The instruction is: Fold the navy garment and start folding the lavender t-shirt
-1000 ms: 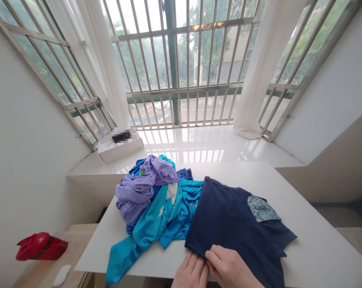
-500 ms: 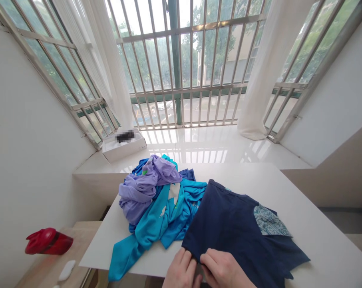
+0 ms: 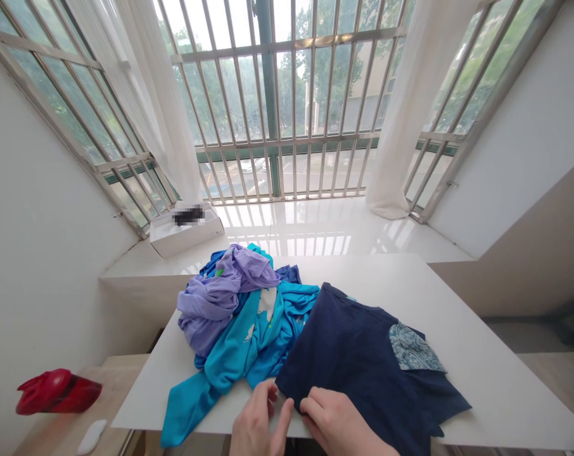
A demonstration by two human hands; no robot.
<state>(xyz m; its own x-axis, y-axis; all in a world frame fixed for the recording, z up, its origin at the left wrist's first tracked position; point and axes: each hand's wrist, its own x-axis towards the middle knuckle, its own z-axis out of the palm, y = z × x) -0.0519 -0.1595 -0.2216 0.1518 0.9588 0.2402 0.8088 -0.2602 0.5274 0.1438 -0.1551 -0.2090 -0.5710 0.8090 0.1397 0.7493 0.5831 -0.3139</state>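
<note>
A navy T-shirt (image 3: pixel 348 354) with a patterned patch (image 3: pixel 416 348) lies spread on the white table, its near part hanging toward me. My right hand (image 3: pixel 339 415) pinches the shirt's near left edge, fingers closed on the cloth. Just left of it, my left hand (image 3: pixel 261 418) is beside the shirt's corner, thumb and fingers apart, holding nothing that I can see. Touching the shirt on its left is a heap of crumpled clothes: a lavender piece (image 3: pixel 206 310) on top, a turquoise one (image 3: pixel 239 342) below, with blue cloth partly hidden underneath.
The white table (image 3: pixel 462 354) meets a glossy window ledge (image 3: pixel 306 231), where a white box (image 3: pixel 187 234) with a blurred dark item stands. At lower left, a red cap (image 3: pixel 59 391) and a white mouse-like object (image 3: pixel 92 437) rest on a wooden surface. Barred windows and white curtains (image 3: pixel 396 126) stand behind.
My left hand has loosened from the shirt's edge and spread its fingers, shifting slightly left. My right hand stays on the edge. The whole view has drifted a little.
</note>
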